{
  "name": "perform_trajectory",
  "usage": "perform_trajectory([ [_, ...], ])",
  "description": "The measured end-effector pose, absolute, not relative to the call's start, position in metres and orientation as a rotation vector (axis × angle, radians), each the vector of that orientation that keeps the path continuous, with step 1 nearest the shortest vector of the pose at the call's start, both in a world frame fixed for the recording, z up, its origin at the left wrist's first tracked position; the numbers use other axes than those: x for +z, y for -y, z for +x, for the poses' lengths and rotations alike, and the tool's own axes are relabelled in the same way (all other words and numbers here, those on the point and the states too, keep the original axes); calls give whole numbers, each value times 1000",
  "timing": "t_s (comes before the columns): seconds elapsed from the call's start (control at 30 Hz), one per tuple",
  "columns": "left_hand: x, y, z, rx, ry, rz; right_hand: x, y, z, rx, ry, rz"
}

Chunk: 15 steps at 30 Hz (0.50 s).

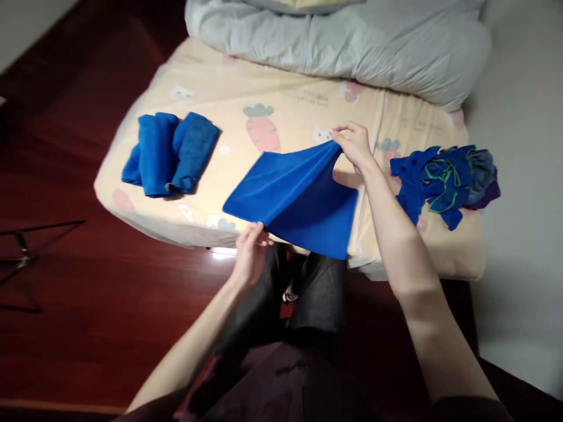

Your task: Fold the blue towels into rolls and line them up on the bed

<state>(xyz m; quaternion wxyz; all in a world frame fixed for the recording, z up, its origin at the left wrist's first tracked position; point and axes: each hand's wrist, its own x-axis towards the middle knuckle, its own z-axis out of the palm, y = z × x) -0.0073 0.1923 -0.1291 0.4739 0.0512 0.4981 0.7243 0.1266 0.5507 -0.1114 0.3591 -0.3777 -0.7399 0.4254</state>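
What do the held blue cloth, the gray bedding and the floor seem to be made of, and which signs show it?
Cloth: thin, matte fabric, perhaps microfiber; it creases and drapes softly.
Bedding: smooth woven fabric, possibly cotton; its wrinkled, puffy shape suggests soft filling, which is hidden.
Floor: probably wood or laminate, slightly glossy; reddish-brown with a sheen, but the look cannot settle which.

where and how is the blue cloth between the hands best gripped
Probably at opposite edges of the cloth: the left hand pinching the near edge from the body side, the right hand the far edge from the right. It is thin and limp, and a ridge runs between those two pinches, with the fabric sloping away on both sides.
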Motion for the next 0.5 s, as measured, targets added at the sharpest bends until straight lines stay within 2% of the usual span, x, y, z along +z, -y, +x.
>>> perform_trajectory([
  [0.2,-48,-229,-106,1985,-1417,746,-15,-501,171,1215,1699,-838],
  [0.37,14,-249,-143,2019,-1252,999,46,-436,202,1080,1710,-707],
  [0.5,47,-239,-144,1971,-1192,1169,70,-392,228,930,1686,-692],
])
